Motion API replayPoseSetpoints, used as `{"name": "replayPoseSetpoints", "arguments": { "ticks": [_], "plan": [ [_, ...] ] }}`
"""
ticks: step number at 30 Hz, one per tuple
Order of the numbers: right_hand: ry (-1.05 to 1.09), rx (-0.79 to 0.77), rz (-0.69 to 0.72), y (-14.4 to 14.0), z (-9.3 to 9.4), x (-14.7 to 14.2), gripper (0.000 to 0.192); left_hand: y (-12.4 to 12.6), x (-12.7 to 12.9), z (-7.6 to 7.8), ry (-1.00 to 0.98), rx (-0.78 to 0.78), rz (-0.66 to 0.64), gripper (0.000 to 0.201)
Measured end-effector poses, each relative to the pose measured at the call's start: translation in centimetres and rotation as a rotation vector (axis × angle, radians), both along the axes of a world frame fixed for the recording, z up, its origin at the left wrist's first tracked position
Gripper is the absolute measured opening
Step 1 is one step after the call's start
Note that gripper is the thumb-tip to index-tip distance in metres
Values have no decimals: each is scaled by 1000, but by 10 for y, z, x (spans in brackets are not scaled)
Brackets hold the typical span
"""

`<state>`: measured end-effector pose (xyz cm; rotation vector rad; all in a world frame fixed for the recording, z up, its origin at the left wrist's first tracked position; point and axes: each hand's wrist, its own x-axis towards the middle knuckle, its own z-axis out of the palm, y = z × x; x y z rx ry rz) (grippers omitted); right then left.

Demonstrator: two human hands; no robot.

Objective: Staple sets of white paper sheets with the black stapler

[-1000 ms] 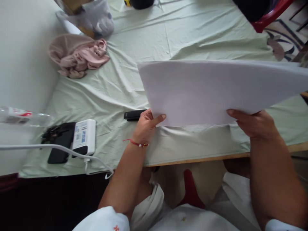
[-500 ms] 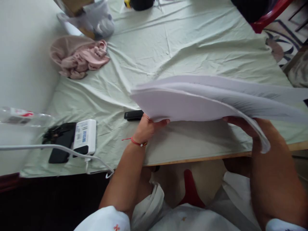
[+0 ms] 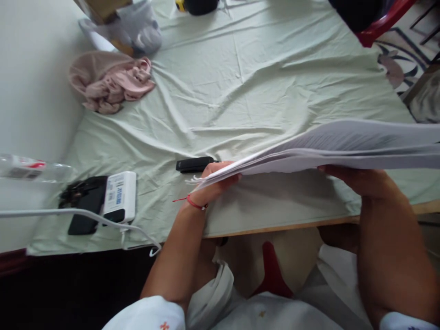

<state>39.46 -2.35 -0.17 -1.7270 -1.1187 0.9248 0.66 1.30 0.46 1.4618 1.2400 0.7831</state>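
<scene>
A stack of white paper sheets (image 3: 295, 158) is held on edge above the table's front part, its left end drooping toward me. My left hand (image 3: 220, 176), with a red string bracelet at the wrist, is closed on the lower left of the stack; the sheets cover part of its fingers. Gripping the lower edge farther right is my right hand (image 3: 357, 178), its thumb on the near side and the other fingers hidden behind the paper. Printed lines show on the far sheets. Just beyond my left hand lies a black stapler-like object (image 3: 194, 164).
A white power bank (image 3: 120, 197) with a cable, a dark phone (image 3: 84, 220) and a clear bottle (image 3: 34, 168) are at the left. Pink cloth (image 3: 117, 82) lies behind them, near a plastic bag (image 3: 140, 27). A red chair (image 3: 385, 25) stands at the far right.
The left end of the stack has swung down and toward me, over my left wrist, and more of the black object shows. Both hands stay in nearly the same place.
</scene>
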Motion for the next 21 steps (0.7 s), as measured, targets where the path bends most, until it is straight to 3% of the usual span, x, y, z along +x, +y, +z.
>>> {"name": "replayPoseSetpoints", "arguments": {
  "ticks": [5,9,13,17,21],
  "plan": [
    [27,33,-26,-3,5,-7,32,-1,7,-2,-115,-6,43,24],
    [194,-69,34,-2,14,-15,41,-1,8,-9,-262,-165,22,30],
    [288,-174,-13,4,17,-20,36,0,5,-12,-383,-334,63,42],
    [195,-251,3,8,12,-23,32,1,7,-8,-410,-453,91,51],
    [143,-188,8,9,12,-29,30,3,10,-4,-433,-545,156,52]
  ]
}}
